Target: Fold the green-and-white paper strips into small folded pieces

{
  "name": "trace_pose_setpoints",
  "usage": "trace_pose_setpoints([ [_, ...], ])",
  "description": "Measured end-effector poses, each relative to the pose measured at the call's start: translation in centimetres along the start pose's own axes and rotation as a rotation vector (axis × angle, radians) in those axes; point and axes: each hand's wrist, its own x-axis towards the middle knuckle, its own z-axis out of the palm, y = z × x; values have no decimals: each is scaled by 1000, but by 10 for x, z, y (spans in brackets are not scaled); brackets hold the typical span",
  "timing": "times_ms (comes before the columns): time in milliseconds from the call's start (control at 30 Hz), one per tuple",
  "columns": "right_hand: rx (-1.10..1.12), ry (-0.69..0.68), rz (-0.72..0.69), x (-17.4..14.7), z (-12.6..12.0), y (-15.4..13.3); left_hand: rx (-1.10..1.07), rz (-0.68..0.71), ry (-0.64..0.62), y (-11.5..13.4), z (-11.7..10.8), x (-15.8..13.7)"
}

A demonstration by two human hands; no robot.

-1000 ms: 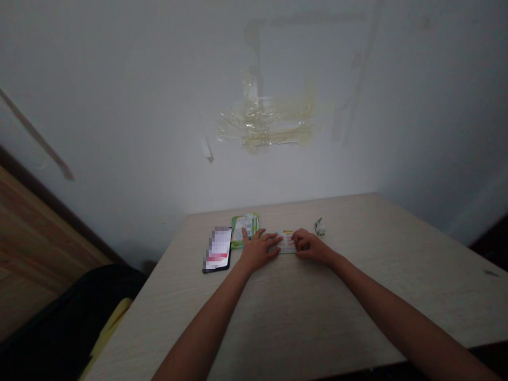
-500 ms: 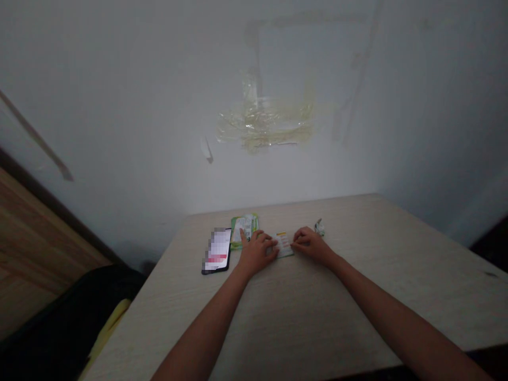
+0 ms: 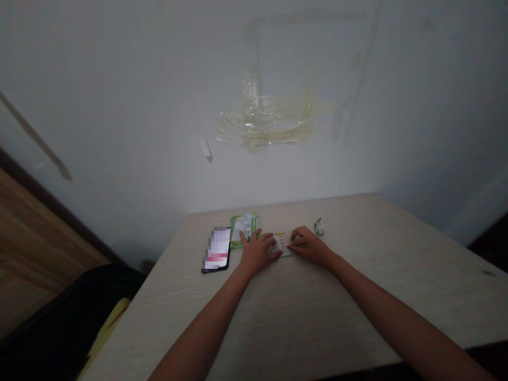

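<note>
A small flat packet [image 3: 281, 245], white with coloured print and a yellow strip at its top, lies on the table between my hands. My left hand [image 3: 257, 251] rests on its left side with the fingers spread, holding it down against the table. My right hand [image 3: 307, 244] has its thumb and fingertips pinched together at the packet's right edge. What exactly sits between those fingertips is too small to make out clearly. Behind my left hand lies a larger green and white packet [image 3: 245, 225], partly covered by my fingers.
A phone [image 3: 217, 251] with a lit screen lies left of the green packet. A crumpled green and white scrap [image 3: 319, 227] sits beyond my right hand. The pale wooden table [image 3: 301, 323] meets a wall [image 3: 138, 106] with old tape [image 3: 265, 124] on it.
The right fingertips have shifted slightly left along the small packet. My left hand has spread a little more over its left part, and the packet moved slightly left.
</note>
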Motion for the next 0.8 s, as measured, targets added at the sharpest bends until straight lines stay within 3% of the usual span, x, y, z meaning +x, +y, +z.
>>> trace_pose_setpoints([
  [367, -273, -16, 132, 11, 5, -6, 9, -14, -37, 0, -2, 1],
  [800, -385, -45, 275, 27, 16, -11, -22, -31, -30, 1, -2, 1],
])
